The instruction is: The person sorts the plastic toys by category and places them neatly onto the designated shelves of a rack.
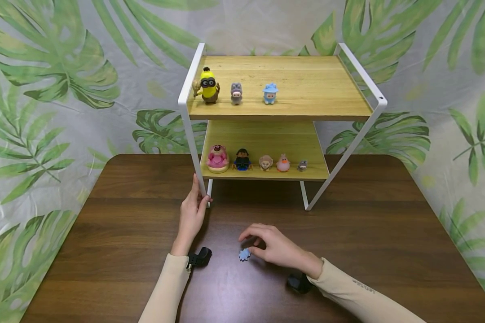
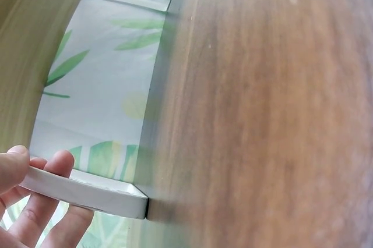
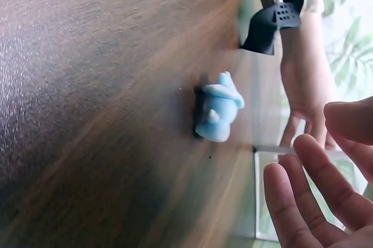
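My left hand (image 1: 191, 216) holds the white metal leg (image 1: 193, 150) of a two-tier shelf near its foot. In the left wrist view its thumb and fingers (image 2: 63, 163) lie on both sides of the white frame (image 2: 87, 192). A small light-blue figurine with a hat (image 3: 218, 111) stands on the dark wooden table. My right hand (image 1: 276, 246) hovers just to the right of this blue figurine (image 1: 244, 254), fingers bent and spread. The right wrist view shows a gap between the figurine and the fingertips (image 3: 277, 175), with nothing held.
The upper board (image 1: 307, 85) carries a yellow minion figure (image 1: 208, 87), a grey figurine (image 1: 236, 93) and a blue-hatted figurine (image 1: 270, 93). Several toys, including a pink bear (image 1: 217, 158) and a pink bird (image 1: 283, 163), line the lower board (image 1: 262, 134). Leaf-patterned cloth (image 1: 52, 76) hangs behind.
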